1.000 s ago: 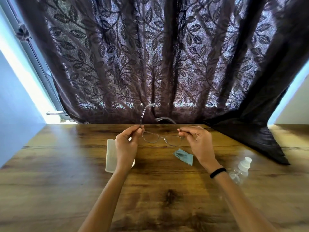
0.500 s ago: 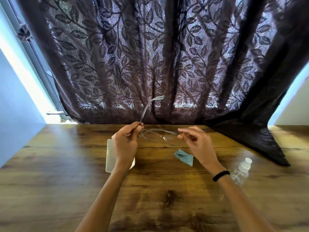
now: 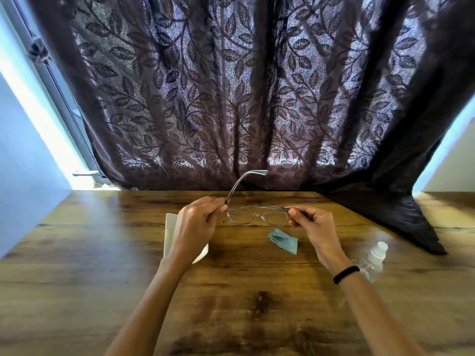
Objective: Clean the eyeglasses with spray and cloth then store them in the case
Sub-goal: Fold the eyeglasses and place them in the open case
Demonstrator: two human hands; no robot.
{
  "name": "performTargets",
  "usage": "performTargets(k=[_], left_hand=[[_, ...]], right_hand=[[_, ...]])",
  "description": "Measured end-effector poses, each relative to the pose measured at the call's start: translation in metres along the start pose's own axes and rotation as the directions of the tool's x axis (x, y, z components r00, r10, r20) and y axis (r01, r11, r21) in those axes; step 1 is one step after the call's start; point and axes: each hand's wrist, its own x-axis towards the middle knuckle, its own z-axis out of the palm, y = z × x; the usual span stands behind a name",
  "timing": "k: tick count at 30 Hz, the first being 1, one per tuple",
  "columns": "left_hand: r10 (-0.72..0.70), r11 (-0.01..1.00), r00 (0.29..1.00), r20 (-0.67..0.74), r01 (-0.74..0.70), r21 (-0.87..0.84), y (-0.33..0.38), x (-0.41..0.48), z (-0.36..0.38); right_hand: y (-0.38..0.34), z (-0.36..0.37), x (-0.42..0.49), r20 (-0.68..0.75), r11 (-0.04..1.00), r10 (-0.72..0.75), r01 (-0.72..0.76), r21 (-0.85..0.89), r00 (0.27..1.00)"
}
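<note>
Clear-framed eyeglasses hang just above the wooden table, held at both ends. My left hand pinches the left hinge, where one temple arm sticks up and away towards the curtain. My right hand pinches the right end of the frame; the other temple lies folded along the top of the frame. A small blue-green cloth lies on the table just below the glasses. A white case lies under my left hand, mostly hidden. A clear spray bottle with a white cap lies by my right wrist.
A dark leaf-patterned curtain hangs along the table's far edge, and its right end drapes onto the table. A bright window frame shows at the left.
The right temple arm has been folded down along the frame by my right hand. The left temple stays raised, now tilted more to the right. Both hands have kept their hold.
</note>
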Motion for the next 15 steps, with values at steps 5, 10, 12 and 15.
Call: performTargets(k=[5,10,12,15], left_hand=[[0.079,0.991,0.99,0.118,-0.091,0.095,-0.0073,-0.0002,-0.0029],[0.156,0.948,0.96,0.233,-0.211,0.236,-0.0103,-0.0017,-0.0036],[0.17,0.931,0.942,0.288,-0.249,0.266,-0.0093,-0.0014,-0.0052],[0.174,0.927,0.931,0.32,-0.265,0.265,-0.0097,-0.0025,-0.0058]], right_hand=[[0.0004,0.0003,0.0016,-0.018,0.997,-0.062,0.06,-0.057,0.998],[-0.0013,0.0007,0.0032,-0.013,0.981,-0.138,0.135,-0.138,0.99],[-0.0009,0.0006,0.0033,-0.011,0.978,-0.148,0.145,-0.151,0.989],[0.0011,0.0,0.0027,0.0,0.979,-0.137,0.135,-0.154,0.991]])
